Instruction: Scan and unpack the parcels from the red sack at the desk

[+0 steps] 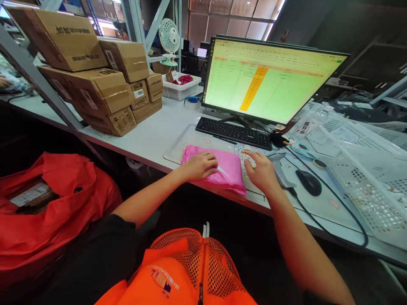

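Note:
A pink plastic mailer bag (230,167) lies at the front edge of the desk, puffed up as if something is inside. On top of it rests my left hand (202,165), palm down with the fingers loosely bent. Beside those fingertips a small whitish patch shows on the bag; its kind is unclear. My right hand (262,169) hovers just past the bag's right end, thumb and index finger apart, nothing visible between them. Close to its right side is a grey-and-white handheld barcode scanner (282,171) with a cable.
Behind the bag stand a black keyboard (235,131) and a monitor (270,80). A black mouse (308,182) and white plastic baskets (375,182) occupy the right. Cardboard boxes (104,91) are stacked at left, above a red bag (63,220). A white basket (181,89) sits farther back.

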A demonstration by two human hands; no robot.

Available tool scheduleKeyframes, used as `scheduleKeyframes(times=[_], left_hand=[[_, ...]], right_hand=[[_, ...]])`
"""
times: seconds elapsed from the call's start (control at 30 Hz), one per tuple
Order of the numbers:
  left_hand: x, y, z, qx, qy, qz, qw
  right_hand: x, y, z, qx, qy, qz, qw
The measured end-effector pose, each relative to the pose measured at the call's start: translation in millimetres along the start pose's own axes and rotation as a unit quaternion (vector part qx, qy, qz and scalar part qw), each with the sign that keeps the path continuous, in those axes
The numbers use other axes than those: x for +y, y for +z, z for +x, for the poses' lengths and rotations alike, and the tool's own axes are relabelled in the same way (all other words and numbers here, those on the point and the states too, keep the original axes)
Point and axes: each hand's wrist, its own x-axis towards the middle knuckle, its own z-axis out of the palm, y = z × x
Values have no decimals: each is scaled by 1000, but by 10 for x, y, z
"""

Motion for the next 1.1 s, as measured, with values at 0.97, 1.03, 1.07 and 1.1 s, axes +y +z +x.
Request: scheduleKeyframes(times=[0.97, 1.03, 1.07, 1.1], left_hand=[[683, 749, -1564, 196, -320, -604, 703], [805, 684, -1707, 132, -317, -606, 717], [864, 658, -1743, 107, -318, -588, 736], [925, 632, -1749, 85, -317, -562, 760]], right_hand=[[-915, 293, -847, -71, -133, 135, 979], [-944, 312, -1239, -36, -110, 170, 979], [-952, 328, -1395, -30, -88, 191, 977], [-960, 344, -1518, -32, -66, 214, 974]])
